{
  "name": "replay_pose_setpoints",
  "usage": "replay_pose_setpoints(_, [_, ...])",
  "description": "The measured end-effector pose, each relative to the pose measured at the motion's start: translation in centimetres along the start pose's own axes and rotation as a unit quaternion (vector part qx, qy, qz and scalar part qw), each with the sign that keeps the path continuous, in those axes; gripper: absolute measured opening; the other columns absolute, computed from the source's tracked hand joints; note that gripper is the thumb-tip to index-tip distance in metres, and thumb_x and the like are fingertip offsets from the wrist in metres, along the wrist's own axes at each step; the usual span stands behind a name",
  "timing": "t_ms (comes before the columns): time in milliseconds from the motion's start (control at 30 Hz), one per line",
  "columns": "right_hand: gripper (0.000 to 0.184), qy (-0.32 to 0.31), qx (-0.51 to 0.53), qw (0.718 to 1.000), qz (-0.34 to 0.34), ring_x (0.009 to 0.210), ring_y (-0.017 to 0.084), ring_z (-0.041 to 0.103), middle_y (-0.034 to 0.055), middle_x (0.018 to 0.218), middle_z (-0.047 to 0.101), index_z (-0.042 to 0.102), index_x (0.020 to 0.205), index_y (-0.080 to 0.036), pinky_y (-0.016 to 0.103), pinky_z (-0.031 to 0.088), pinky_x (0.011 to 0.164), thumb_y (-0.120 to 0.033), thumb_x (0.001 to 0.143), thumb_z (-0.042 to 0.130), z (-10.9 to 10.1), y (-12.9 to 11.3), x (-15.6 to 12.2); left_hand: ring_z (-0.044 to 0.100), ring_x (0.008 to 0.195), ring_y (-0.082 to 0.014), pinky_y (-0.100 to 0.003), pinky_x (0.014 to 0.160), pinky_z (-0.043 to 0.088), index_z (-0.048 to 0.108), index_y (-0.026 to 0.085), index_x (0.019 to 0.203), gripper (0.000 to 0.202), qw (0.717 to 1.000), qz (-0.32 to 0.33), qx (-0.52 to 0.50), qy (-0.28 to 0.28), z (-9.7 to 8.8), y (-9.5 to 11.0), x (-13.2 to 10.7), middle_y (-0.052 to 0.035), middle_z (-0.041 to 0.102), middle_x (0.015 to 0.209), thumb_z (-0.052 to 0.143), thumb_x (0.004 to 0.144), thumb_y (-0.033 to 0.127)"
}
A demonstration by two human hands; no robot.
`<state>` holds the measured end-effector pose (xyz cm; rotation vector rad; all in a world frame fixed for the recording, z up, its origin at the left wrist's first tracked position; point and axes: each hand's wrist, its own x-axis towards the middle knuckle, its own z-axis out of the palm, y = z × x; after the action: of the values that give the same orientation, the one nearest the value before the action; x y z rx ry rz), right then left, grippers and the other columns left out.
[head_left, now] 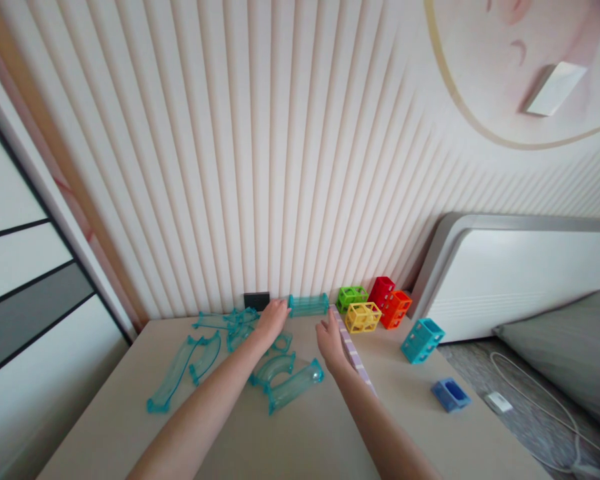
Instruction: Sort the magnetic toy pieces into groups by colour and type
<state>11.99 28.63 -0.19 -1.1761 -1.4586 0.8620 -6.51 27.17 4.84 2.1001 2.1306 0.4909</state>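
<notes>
A translucent teal track piece [309, 305] lies lengthwise by the wall at the back of the table. My left hand [274, 317] is closed at its left end, with the fingertips partly hidden. Near the right end is my right hand [330, 339], its index finger stretched toward the piece and its thumb apart. Below and left of the hands lie more teal pieces: a straight one [295, 387], a curved one [276, 368] and a long one [173, 373]. Several others overlap in a cluster [237, 323] beside my left forearm.
Right of a purple-and-white striped strip [353, 350] stand green [351, 297], yellow [363, 317], red [381, 291], orange [396, 309] and teal [423, 341] open-frame blocks. A blue block [451, 395] lies nearer the table's right edge. A black object [257, 301] leans by the ribbed wall.
</notes>
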Motion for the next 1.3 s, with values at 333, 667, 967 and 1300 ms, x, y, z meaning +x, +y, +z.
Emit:
replay_pose_setpoints(333, [0.031,-0.141,-0.210,0.944,-0.212,0.141,0.032,0.049,0.0112,0.146,0.059,0.073,0.122,-0.027,0.055,0.042,0.114,-0.030,0.098,0.054,-3.9,-1.9,-11.2,0.066,0.114,-0.0249,-0.041,0.105,0.052,0.066,0.024,0.126,0.031,0.988,0.122,-0.004,0.098,-3.1,-2.2,-16.7,-0.0077,0.072,0.118,0.047,0.102,0.019])
replay_pose_setpoints(667, [0.029,-0.247,-0.320,0.876,-0.263,0.137,0.033,0.054,0.0147,0.142,0.063,0.072,0.122,-0.025,0.057,0.042,0.113,-0.032,0.098,0.056,-0.5,-5.8,-11.8,0.069,0.107,-0.0252,-0.042,0.096,0.059,0.069,0.021,0.119,0.032,0.972,0.131,0.013,0.193,-1.5,-5.3,-24.3,-0.0096,0.074,0.109,0.046,0.098,0.013])
replay_pose_setpoints(967, [0.040,-0.100,-0.476,0.800,-0.351,0.129,0.038,0.060,0.0170,0.139,0.065,0.066,0.130,-0.020,0.058,0.045,0.107,-0.032,0.098,0.046,-9.3,-1.2,-12.6,0.065,0.117,-0.0309,-0.047,0.104,0.052,0.070,0.021,0.120,0.032,0.970,-0.096,0.080,0.210,-3.0,-11.2,-24.6,-0.0148,0.070,0.121,0.049,0.097,0.025])
replay_pose_setpoints(1300, [0.050,-0.057,-0.525,0.789,-0.315,0.123,0.035,0.066,0.0184,0.140,0.064,0.052,0.145,-0.017,0.050,0.056,0.098,-0.033,0.100,0.036,-16.2,6.2,-13.3,0.062,0.121,-0.0323,-0.045,0.100,0.052,0.069,0.016,0.122,0.033,0.963,-0.194,0.121,0.142,-1.9,-13.2,-25.4,-0.0190,0.065,0.133,0.051,0.095,0.024])
